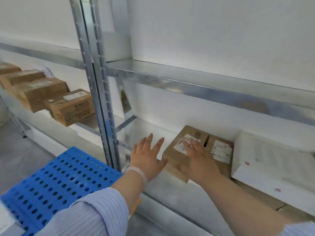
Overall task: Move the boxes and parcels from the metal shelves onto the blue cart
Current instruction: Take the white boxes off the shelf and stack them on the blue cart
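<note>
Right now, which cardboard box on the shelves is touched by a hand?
The leftmost brown box in the right bay: the right hand lies flat on its label. Its neighbour stands further right, and the boxes in the left bay lie far off.

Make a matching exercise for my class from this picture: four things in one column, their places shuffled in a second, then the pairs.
1. left hand
2. right hand
3. white parcel
4. blue cart

A. lower left of the picture
B. flat on the labelled cardboard box
C. far right on the metal shelf
D. beside that box's left edge, fingers spread

Pairs: 1-D, 2-B, 3-C, 4-A
</note>
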Tool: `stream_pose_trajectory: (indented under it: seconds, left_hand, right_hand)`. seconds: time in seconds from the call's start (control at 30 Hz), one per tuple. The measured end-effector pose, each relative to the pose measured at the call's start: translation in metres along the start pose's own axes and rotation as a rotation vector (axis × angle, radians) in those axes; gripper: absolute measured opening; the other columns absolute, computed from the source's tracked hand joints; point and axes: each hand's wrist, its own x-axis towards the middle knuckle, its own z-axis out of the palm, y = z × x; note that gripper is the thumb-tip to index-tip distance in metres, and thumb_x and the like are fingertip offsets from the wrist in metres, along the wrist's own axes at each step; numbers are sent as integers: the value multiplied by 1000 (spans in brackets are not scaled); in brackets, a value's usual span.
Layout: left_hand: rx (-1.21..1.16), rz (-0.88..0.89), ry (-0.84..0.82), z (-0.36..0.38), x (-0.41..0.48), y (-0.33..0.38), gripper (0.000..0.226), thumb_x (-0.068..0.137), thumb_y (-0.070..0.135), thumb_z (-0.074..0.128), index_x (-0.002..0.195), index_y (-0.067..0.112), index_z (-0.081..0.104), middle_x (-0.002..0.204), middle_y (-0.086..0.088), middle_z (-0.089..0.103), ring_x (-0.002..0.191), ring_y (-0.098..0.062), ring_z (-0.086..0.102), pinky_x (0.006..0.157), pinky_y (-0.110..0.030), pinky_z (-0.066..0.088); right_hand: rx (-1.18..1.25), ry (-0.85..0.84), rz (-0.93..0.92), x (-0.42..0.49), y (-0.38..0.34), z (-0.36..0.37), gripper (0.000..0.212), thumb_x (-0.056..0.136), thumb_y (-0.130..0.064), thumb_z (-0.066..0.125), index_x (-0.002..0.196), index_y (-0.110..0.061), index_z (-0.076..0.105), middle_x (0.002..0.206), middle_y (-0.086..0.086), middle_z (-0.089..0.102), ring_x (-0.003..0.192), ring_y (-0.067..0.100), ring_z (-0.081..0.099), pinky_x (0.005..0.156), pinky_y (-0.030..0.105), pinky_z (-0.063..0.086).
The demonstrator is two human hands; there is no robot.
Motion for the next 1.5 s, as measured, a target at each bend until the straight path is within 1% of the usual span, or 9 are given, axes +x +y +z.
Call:
stream_pose_trajectory:
  seconds: [0.13,0.3,0.6,0.77,0.9,1.1,1.23,1.33,1.5]
  left_hand:
    - [-58,140,-36,14,26,89,74,86,67,34,149,44,3,162,1,1,146,-22,2,118,-45,4]
    - [-146,297,-71,24,45,184,76,83,73,32,148,45,7,161,1,7,146,-26,6,116,-47,9]
    - [-198,363,-310,45,67,273,72,85,75,28,147,50,2,161,4,-4,147,-27,0,116,-48,12]
    - [-174,322,-426,58,78,281,70,85,75,28,147,51,6,160,8,-15,147,-32,-2,115,-51,14]
    - [-273,302,-417,65,80,272,66,84,71,33,144,56,12,159,13,-16,147,-31,-2,116,-51,13]
    - [-439,245,-440,67,81,259,67,78,72,39,140,62,16,160,11,-3,146,-28,3,115,-48,11]
    - [-524,231,-459,69,86,256,72,71,73,41,140,60,22,158,6,12,143,-29,17,115,-50,22]
    - [-619,194,-479,67,92,258,72,68,68,49,137,57,33,152,5,24,134,-25,34,107,-47,37]
    - [-676,190,-524,65,98,258,70,70,60,57,136,58,32,141,5,34,108,-13,47,88,-28,42]
  right_hand:
    - [-46,101,141,-34,70,-38,88,83,-66,51,153,-30,12,162,4,10,148,21,5,119,43,7]
    - [-71,135,378,-81,149,-69,77,91,-66,36,154,-33,6,163,-2,-1,148,18,-4,118,42,-1]
    - [-28,99,695,-124,233,-88,75,92,-63,32,154,-34,1,163,-3,-3,148,16,-7,118,40,1]
    - [45,117,746,-124,245,-86,74,92,-63,35,153,-35,4,162,-4,-1,148,15,-4,118,37,5]
    - [120,104,793,-123,251,-87,74,93,-59,38,154,-31,5,162,-1,0,148,17,-3,117,35,6]
    - [219,105,872,-110,257,-95,76,92,-57,43,154,-30,9,162,2,-1,147,21,2,117,37,8]
    - [289,65,939,-103,264,-99,79,90,-58,47,154,-30,9,161,6,3,144,26,19,110,38,26]
    - [358,12,960,-100,270,-101,82,88,-60,50,154,-30,12,154,9,20,132,29,38,100,36,40]
    - [363,-47,977,-101,272,-99,82,84,-69,47,151,-43,8,147,9,27,122,31,45,93,37,42]
